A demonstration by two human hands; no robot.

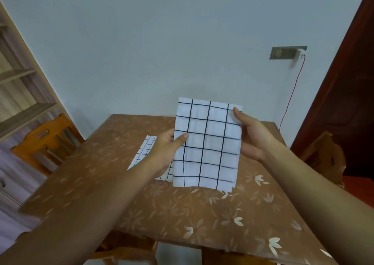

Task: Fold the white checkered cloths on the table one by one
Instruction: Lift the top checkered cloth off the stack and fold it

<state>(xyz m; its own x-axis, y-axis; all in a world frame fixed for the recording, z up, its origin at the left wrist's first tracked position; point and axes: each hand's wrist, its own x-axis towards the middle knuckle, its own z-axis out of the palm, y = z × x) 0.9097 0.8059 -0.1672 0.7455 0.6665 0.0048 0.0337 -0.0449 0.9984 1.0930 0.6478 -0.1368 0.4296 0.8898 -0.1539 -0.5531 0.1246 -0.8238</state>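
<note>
The checkered cloth (208,143) is held upright in the air above the middle of the counter (182,214), toward its far edge. The left grip (168,145) pinches the cloth's left edge, with the thumb on the front face. The right grip (251,135) pinches the upper right edge in the same way. A second checkered cloth (144,153) lies flat on the counter beneath the left grip, which partly hides it.

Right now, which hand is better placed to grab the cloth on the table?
Probably the left hand: the flat cloth lies on that side, while the right hand grips the far edge of the held cloth.
</note>
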